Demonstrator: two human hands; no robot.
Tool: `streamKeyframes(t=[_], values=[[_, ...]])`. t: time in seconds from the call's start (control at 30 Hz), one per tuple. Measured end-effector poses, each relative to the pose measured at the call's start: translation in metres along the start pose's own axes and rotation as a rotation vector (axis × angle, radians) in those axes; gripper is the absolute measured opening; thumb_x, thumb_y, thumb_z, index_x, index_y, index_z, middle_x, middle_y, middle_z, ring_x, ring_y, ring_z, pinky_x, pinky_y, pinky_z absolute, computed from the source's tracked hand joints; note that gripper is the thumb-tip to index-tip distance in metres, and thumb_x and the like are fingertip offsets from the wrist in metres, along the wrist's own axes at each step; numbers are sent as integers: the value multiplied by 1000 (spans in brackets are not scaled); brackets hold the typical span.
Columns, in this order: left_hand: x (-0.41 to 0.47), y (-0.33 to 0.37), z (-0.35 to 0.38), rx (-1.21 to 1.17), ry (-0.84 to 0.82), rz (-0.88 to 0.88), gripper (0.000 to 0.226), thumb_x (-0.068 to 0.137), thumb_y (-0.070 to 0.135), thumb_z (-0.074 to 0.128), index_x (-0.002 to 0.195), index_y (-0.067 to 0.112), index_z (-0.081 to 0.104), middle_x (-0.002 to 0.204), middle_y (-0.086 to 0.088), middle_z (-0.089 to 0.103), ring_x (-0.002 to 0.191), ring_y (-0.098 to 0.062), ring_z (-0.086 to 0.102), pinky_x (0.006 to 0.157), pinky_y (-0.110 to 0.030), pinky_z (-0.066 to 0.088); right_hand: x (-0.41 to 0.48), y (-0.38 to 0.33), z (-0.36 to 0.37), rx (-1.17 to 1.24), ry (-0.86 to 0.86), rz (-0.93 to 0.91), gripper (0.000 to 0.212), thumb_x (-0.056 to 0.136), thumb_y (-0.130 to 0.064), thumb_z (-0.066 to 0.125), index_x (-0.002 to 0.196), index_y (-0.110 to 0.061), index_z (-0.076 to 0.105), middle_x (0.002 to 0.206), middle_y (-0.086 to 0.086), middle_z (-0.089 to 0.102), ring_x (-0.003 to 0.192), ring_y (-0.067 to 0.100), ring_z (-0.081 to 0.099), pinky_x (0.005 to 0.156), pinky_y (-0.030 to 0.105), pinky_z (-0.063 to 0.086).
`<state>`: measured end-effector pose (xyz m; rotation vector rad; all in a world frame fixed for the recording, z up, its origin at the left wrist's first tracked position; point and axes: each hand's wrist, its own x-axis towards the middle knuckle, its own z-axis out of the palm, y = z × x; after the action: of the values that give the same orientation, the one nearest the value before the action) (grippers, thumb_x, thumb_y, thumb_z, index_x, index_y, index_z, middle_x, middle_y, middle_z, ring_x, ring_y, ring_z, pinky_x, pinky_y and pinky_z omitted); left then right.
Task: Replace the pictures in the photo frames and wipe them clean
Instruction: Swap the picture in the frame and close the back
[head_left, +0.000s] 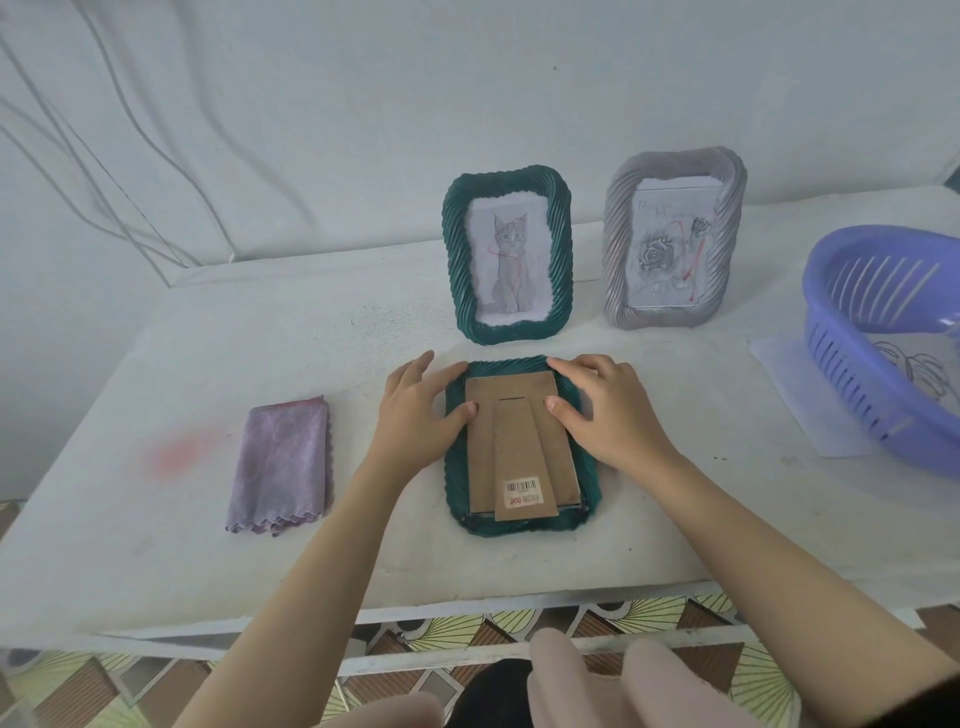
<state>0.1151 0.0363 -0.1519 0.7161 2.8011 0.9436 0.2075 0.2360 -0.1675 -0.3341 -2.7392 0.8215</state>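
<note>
A barcode sticker (521, 487) sits at the near end of the cardboard backing (480, 452). The red print under it is too small to read for certain, and so is the faint writing at the top of the rose drawing (660, 254).

There are three photo frames in all — two green, one grey. The face-down green frame (454, 478) lies flat near the middle of the white surface (156, 545), back up. Beyond it stands the upright green frame (457, 291) holding a cat drawing (509, 260). To its right stands the grey frame (615, 244) with the roses.

One folded purple cloth (283, 465) lies to the left. One blue-purple basket (852, 395) sits at the right edge, partly on one loose sheet (789, 384) with a line drawing.

The left hand (421, 410) and right hand (602, 410) rest on the far end of the face-down frame. Each thumb presses the backing and the fingers spread over the far corners — each grip wide and loose, closed round nothing.
</note>
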Motion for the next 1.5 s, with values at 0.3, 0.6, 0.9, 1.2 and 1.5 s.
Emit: streamKeyframes(t=[0.3, 0.6, 0.9, 1.2, 1.5], values=[[3, 3, 0, -51, 3, -25, 46, 83, 24, 63, 126, 34, 51, 147, -6, 34, 138, -22, 18, 111, -34, 16, 4, -2, -4, 0, -51, 32, 47, 86, -32, 59, 132, -28, 49, 126, 6, 48, 115, 27, 41, 94, 29, 29], [4, 5, -1, -98, -26, -79, 36, 82, 25, 63, 113, 42, 57, 150, -3, 29, 139, -21, 14, 112, -36, 11, 11, -1, -7, 5, -117, 72, 44, 84, -32, 62, 127, -30, 51, 126, 6, 47, 115, 29, 41, 96, 31, 30], [0, 4, 0, -136, 4, -83, 37, 82, 26, 64, 115, 42, 57, 148, -1, 33, 137, -19, 19, 111, -34, 14, 9, 7, 0, 33, -90, 4, 29, 86, -31, 61, 114, -35, 61, 120, 1, 52, 111, 30, 47, 92, 29, 27], [-27, -3, -7, -157, -70, 145, 32, 87, 35, 59, 114, 52, 53, 152, 6, 25, 139, -14, 12, 110, -34, 16, -16, -10, -30, 97, -242, -93, 42, 84, -34, 63, 125, -40, 53, 142, -2, 36, 131, 19, 33, 107, 34, 25], [-59, -12, -25, 1, -402, 259, 40, 70, 60, 59, 110, 63, 50, 153, 16, -2, 139, -5, -5, 113, -38, 10, -51, -7, -53, -30, -450, -192, 46, 73, -46, 72, 117, -46, 57, 146, -20, 26, 121, 1, 35, 104, 29, 32]])
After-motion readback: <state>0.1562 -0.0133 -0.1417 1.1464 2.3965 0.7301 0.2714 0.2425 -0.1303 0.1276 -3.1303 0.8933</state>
